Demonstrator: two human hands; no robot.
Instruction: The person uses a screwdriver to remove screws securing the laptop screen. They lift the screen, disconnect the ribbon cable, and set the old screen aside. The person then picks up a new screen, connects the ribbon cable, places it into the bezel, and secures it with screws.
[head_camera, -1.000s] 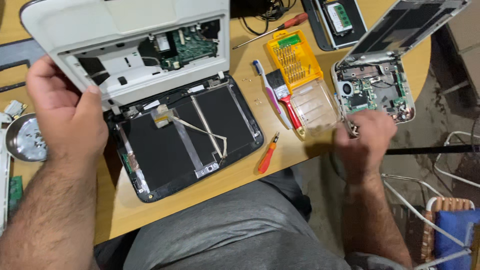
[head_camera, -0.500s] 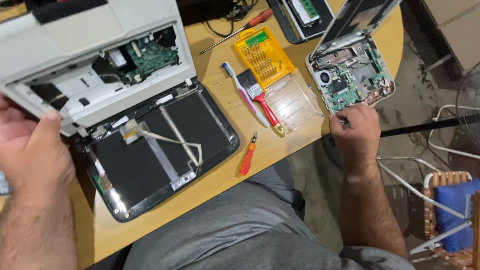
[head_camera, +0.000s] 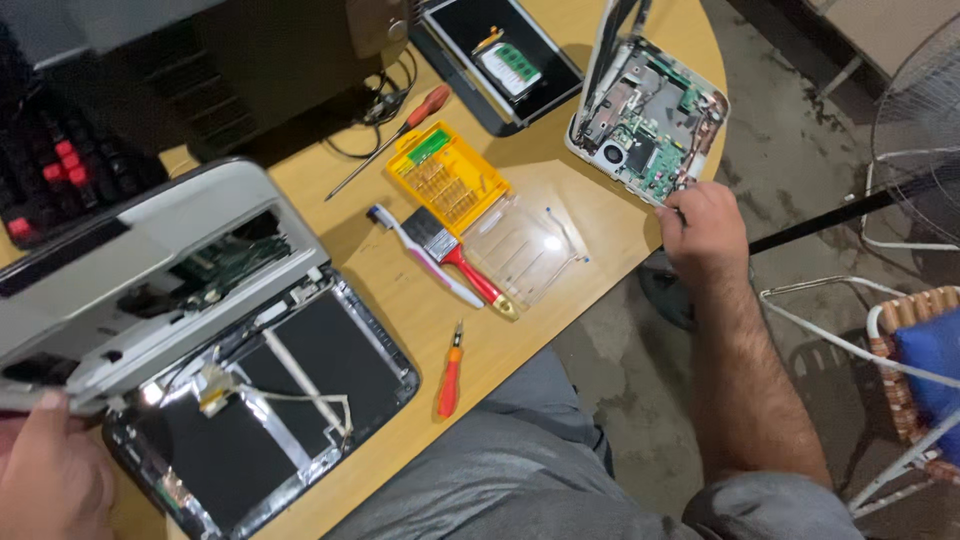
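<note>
1. Your left hand (head_camera: 50, 470) sits at the near left corner and grips the edge of the opened white laptop (head_camera: 150, 275). The thumb lies over the near rim of the grey-white shell; the other fingers are out of view, so I can't tell how they curl. Looks like you're holding that half propped up so the dark screen panel (head_camera: 270, 400) below stays exposed, with its flat cables and foil tape showing.

2. Your right hand (head_camera: 705, 235) is stretched out to the far right, arm nearly straight, with the knuckles up and the fingers curled down onto the near edge of the small opened netbook (head_camera: 650, 130). Whether they pinch something tiny there, I can't tell. That little machine hangs partly over the table's (head_camera: 560, 300) rounded edge, which is probably why you've got a hand on it.

3. Between your hands, the tools sit in easy reach:
   - a yellow bit set (head_camera: 447, 175) with its clear lid (head_camera: 520, 250) flipped open beside it
   - a red-handled paintbrush (head_camera: 455, 260) touching a toothbrush (head_camera: 420, 255)
   - a small orange screwdriver (head_camera: 451, 375) near the table's front edge
   - a longer red-handled screwdriver (head_camera: 395, 135) farther back

4. At the far end lies a black tray with a memory module (head_camera: 518, 60) in it, and a red-lit keyboard (head_camera: 60, 170) sits far left.
</note>
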